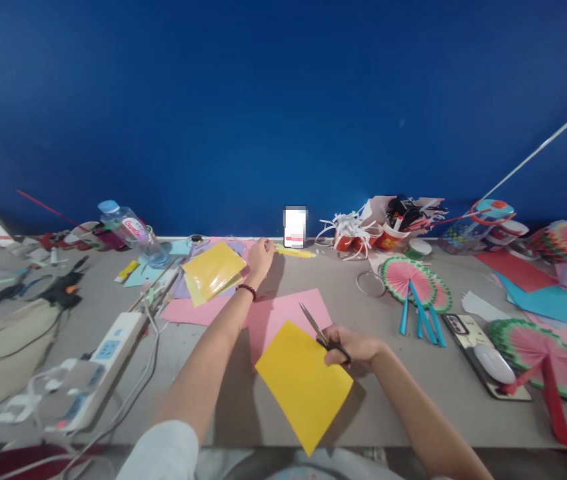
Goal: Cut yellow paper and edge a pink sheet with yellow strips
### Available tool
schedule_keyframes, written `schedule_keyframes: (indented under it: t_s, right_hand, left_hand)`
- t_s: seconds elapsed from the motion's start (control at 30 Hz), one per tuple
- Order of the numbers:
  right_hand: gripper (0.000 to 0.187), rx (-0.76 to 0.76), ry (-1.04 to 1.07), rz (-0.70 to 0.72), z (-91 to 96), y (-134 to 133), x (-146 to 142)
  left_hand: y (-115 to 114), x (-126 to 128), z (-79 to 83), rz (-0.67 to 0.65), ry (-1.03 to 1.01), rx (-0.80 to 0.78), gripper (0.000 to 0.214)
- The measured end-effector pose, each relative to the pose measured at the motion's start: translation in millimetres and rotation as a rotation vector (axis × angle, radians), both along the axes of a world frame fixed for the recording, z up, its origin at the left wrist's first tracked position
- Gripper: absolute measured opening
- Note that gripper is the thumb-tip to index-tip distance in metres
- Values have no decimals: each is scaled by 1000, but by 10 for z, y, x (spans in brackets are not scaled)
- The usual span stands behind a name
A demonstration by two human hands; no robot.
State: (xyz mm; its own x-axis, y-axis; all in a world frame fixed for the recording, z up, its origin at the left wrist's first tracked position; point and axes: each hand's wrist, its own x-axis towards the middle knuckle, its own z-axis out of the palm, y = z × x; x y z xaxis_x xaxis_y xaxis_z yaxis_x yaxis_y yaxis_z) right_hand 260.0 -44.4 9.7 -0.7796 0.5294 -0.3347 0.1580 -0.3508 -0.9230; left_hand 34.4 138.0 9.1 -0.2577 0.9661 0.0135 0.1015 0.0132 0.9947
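My right hand (349, 347) grips a pair of scissors (319, 329) by the black handles, blades pointing up and left, and also holds a yellow paper sheet (302, 383) that hangs over the table's front edge. Beneath it lies a pink sheet (283, 313). My left hand (260, 259), wearing a dark bead bracelet, reaches far across the table, fingers curled beside a stack of yellow sheets (213, 271) and a thin yellow strip (295, 253). Whether it pinches anything I cannot make out.
A power strip (98, 363) with cables lies at left, near a glue gun (66, 290) and a water bottle (133, 232). Pink-green paper fans (416, 283) with blue sticks, a phone (483, 353), red cups (388, 235) and coloured paper fill the right. A small phone (295, 227) leans on the blue wall.
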Motion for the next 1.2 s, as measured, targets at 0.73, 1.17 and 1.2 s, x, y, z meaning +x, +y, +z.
schedule_keyframes:
  t_s: [0.73, 1.17, 1.2]
  right_hand:
    - [49, 243, -137, -669, -112, 94, -142]
    - [41, 505, -299, -773, -225, 143, -128]
    - [41, 502, -306, -782, -223, 147, -128]
  left_hand:
    - [-1449, -315, -102, -527, -463, -198, 44]
    - [-1584, -194, -144, -392, -312, -133, 35]
    - [-1583, -197, -134, -383, -309, -132, 35]
